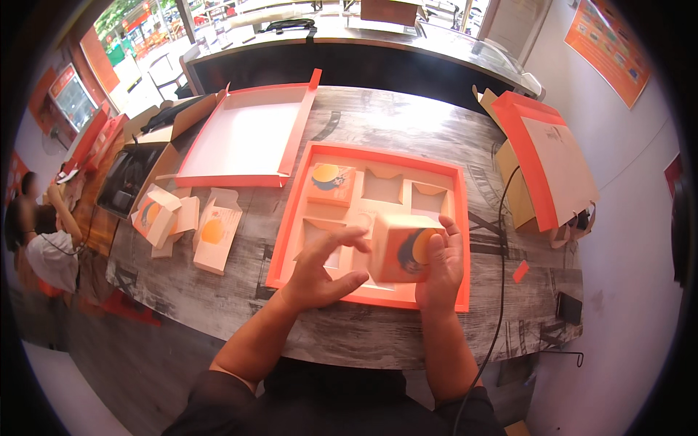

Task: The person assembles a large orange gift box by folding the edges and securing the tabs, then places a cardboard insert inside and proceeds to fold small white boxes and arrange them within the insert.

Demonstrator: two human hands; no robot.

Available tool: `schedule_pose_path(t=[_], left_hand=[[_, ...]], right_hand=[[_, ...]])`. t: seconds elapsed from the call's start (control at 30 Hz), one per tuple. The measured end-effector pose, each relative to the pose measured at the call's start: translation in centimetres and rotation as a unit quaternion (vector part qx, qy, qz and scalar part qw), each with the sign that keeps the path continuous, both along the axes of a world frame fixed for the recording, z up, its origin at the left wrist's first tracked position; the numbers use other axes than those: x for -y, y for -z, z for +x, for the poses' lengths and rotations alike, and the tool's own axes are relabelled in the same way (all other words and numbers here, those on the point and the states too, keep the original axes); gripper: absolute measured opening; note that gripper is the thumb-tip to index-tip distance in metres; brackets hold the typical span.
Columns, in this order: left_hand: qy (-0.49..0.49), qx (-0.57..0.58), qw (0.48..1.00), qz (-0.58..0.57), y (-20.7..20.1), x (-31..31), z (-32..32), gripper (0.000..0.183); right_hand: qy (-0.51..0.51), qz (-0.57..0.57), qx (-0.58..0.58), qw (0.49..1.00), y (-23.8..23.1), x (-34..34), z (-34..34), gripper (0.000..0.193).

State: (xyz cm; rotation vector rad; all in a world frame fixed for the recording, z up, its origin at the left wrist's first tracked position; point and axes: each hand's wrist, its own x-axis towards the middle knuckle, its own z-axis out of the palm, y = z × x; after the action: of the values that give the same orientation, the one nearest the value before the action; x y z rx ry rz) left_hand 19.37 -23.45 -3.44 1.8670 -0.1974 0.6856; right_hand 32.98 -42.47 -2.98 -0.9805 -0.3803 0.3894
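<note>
My right hand [445,269] grips a small cream cardboard box [387,251] with a yellow round and dark blue print, held over a big orange-rimmed gift box tray [463,218]. My left hand [320,269] hovers just left of that small box. Its thumb and fingers are spread, with nothing held. Square compartments divide the tray. A similar small box [331,184] sits in the far left compartment. My hands and the held box hide part of the near compartments.
Several small folded cartons [218,231] lie on the table left of the tray. Behind them is a large orange-edged lid [243,138]. A tall orange and cream bag [545,156] stands at right. A black cable [503,269] crosses the table. Another person [54,251] is at far left.
</note>
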Motion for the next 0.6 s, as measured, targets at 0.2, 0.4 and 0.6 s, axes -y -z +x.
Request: schedule_pose_path(t=[0.2, 0.4, 0.6], left_hand=[[-0.069, 0.043, 0.993, 0.087, -0.6, 0.7, 0.2, 0.077], [0.039, 0.025, 0.993, 0.109, -3.4, 0.7, -0.2, 0.087], [0.044, -0.033, 0.989, 0.138, -3.6, 0.9, -0.4, 0.09]], right_hand=[[-0.018, -0.003, 0.026, 1.0, -0.1, 0.2, 0.8, 0.04], [-0.18, -0.127, 0.027, 0.975, -0.9, 0.8, 0.6, 0.031], [-0.2, -0.134, 0.044, 0.97, -1.4, 0.8, 0.6, 0.046]])
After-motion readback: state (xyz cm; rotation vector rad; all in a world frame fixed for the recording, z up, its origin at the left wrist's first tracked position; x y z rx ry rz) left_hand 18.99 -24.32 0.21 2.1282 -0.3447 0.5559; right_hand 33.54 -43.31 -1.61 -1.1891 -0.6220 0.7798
